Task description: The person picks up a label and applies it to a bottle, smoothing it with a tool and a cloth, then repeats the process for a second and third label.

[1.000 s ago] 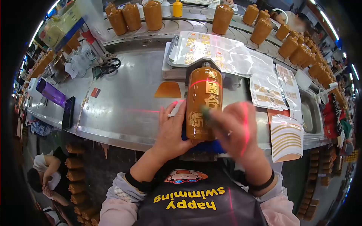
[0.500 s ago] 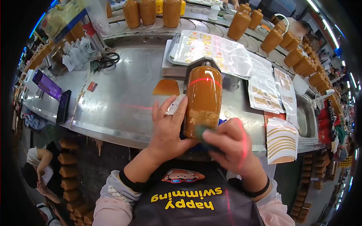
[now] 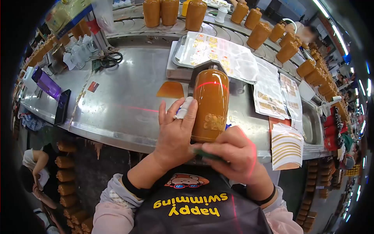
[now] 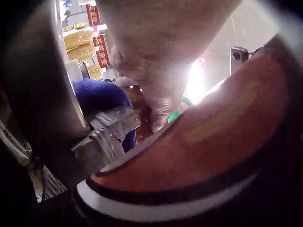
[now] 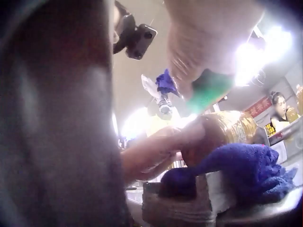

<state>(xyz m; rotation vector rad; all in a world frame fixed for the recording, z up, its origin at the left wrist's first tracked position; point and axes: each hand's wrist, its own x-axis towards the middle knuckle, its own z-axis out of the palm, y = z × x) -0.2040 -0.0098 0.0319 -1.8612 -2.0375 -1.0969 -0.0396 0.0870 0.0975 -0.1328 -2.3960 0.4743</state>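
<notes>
A glossy brown bottle (image 3: pixel 210 97) with a raised pattern near its base lies on its side, its neck in a dark angular holder (image 3: pixel 199 70). My left hand (image 3: pixel 173 134) holds its lower left side, thumb at the base. A crumpled white cloth (image 3: pixel 183 110) is tucked between that hand's fingers. Just past the bottle's base, my right hand (image 3: pixel 235 154) pinches a thin green pad (image 3: pixel 209 155), which is blurred green in the right wrist view. Under the bottle, a blue cloth (image 5: pixel 255 170) shows in the right wrist view.
Sticker sheets (image 3: pixel 218 52) lie behind the bottle and to its right, with a gold-striped sheet (image 3: pixel 287 146) nearer. Left are a brown curved piece (image 3: pixel 170 89), scissors (image 3: pixel 112 59) and a phone (image 3: pixel 62 107). Brown bottles (image 3: pixel 196 15) line the conveyor; a sink (image 3: pixel 311 124) is at right.
The bottle has turned: its gold characters faced up one second ago and are now out of sight. My right hand has moved with the green pad down toward and past the base.
</notes>
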